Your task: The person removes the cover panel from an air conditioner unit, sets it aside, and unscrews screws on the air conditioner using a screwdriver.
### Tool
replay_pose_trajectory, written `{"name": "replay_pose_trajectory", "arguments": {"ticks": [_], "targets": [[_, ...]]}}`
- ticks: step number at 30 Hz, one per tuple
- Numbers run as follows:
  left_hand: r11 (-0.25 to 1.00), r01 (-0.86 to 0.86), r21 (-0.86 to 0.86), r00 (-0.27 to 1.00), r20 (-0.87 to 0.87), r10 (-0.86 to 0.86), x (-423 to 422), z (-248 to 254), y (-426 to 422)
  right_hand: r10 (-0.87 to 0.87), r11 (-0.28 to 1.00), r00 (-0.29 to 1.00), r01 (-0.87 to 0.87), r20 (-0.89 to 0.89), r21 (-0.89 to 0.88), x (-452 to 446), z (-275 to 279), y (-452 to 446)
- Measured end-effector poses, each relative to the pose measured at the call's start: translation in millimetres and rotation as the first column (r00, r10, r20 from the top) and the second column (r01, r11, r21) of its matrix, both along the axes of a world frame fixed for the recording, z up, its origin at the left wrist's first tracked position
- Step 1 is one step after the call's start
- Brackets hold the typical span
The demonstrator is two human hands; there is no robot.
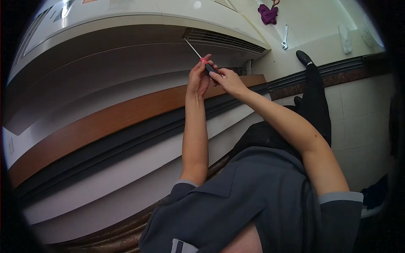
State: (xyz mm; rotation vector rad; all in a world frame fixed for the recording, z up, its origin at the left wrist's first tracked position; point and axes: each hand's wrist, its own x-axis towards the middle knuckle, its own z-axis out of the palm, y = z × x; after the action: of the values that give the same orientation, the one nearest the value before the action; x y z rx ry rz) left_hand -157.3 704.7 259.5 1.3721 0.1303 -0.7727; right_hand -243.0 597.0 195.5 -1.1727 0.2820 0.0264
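Observation:
A screwdriver (209,67) with a black and red handle is held in both hands. Its thin metal shaft points up and left, and the tip meets the corner of a slatted vent grille (225,41) in the pale overhead panel. Around the red front part of the handle, the fingers of my left hand (200,77) are closed. My right hand (229,80) grips the rear, black end of the same handle. Whether the tip sits in a screw is too small to tell.
An adjustable wrench (285,38) lies on the pale surface at the upper right, near a purple cloth (268,14) and a clear plastic item (345,39). A brown wooden ledge (126,111) runs below the panel. My shoe (303,58) shows near the wrench.

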Motion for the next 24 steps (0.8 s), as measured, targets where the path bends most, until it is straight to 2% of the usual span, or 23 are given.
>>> {"name": "replay_pose_trajectory", "arguments": {"ticks": [1,2,6,7,8,9,10,11,12,14,15,17,18,20,22,24], "targets": [[0.999,0.021,-0.043,1.000,-0.016,-0.022,0.2,1.8,3.0,0.176,0.942,0.984,-0.166,-0.009,0.292,-0.4,-2.0,-7.8],[0.995,0.041,-0.086,0.999,-0.031,-0.044,0.3,2.2,5.1,0.342,0.775,0.939,-0.302,0.034,0.555,0.2,-2.7,-13.5],[0.991,0.009,-0.135,0.999,-0.052,-0.016,-6.9,5.2,-1.1,0.414,0.700,0.906,-0.376,0.083,0.607,0.2,-4.3,-14.0],[0.995,-0.046,-0.088,0.998,-0.050,0.042,-14.2,8.6,-5.5,0.286,0.879,0.956,-0.289,0.064,0.379,-5.8,3.6,-11.9],[0.994,-0.101,-0.040,0.994,-0.046,0.099,-19.3,12.1,-10.4,0.153,0.979,0.985,-0.162,0.082,0.123,-10.5,11.6,-9.2],[0.994,-0.100,-0.039,0.994,-0.049,0.098,-21.0,15.1,-15.0,0.152,0.979,0.985,-0.161,0.079,0.124,-12.6,15.6,-3.9],[0.988,-0.142,0.052,0.990,-0.014,0.143,-22.2,18.9,-20.0,-0.058,0.993,0.993,0.068,0.103,-0.097,-13.9,19.6,1.7],[0.972,-0.186,0.142,0.983,0.026,0.184,-22.7,20.8,-22.1,-0.252,0.906,0.952,0.294,0.172,-0.303,-14.3,22.5,6.1],[0.972,-0.184,0.143,0.983,0.022,0.183,-16.9,18.1,-21.2,-0.253,0.906,0.953,0.294,0.168,-0.304,-14.2,28.6,4.3],[0.976,-0.027,0.215,0.997,0.081,0.009,0.1,10.8,-22.9,-0.155,0.916,0.981,0.187,0.117,-0.356,-14.0,36.8,-3.7],[0.976,-0.025,0.215,0.997,0.077,0.008,0.8,8.7,-24.2,-0.156,0.916,0.981,0.186,0.113,-0.356,-15.3,38.0,-7.4],[0.981,-0.146,0.127,0.989,0.049,0.141,2.4,4.2,-27.1,-0.037,0.932,0.992,0.078,0.122,-0.353,-17.0,39.4,-14.0],[0.981,-0.143,0.130,0.989,0.045,0.138,7.0,-2.1,-21.6,-0.039,0.933,0.992,0.078,0.118,-0.352,-16.2,38.7,-15.2],[0.956,-0.087,-0.279,0.995,-0.062,0.073,17.7,-17.6,-5.5,0.036,0.962,0.998,-0.021,0.050,-0.272,-13.5,35.5,-16.0],[0.938,-0.124,-0.322,0.990,-0.109,0.094,20.6,-26.4,-4.4,0.011,0.962,0.998,0.007,0.061,-0.273,-10.1,29.0,-6.4],[0.757,-0.188,-0.625,0.973,-0.226,0.055,24.0,-40.4,-3.2,-0.015,0.961,0.997,0.034,0.073,-0.274,-7.9,24.2,-3.0]]}}
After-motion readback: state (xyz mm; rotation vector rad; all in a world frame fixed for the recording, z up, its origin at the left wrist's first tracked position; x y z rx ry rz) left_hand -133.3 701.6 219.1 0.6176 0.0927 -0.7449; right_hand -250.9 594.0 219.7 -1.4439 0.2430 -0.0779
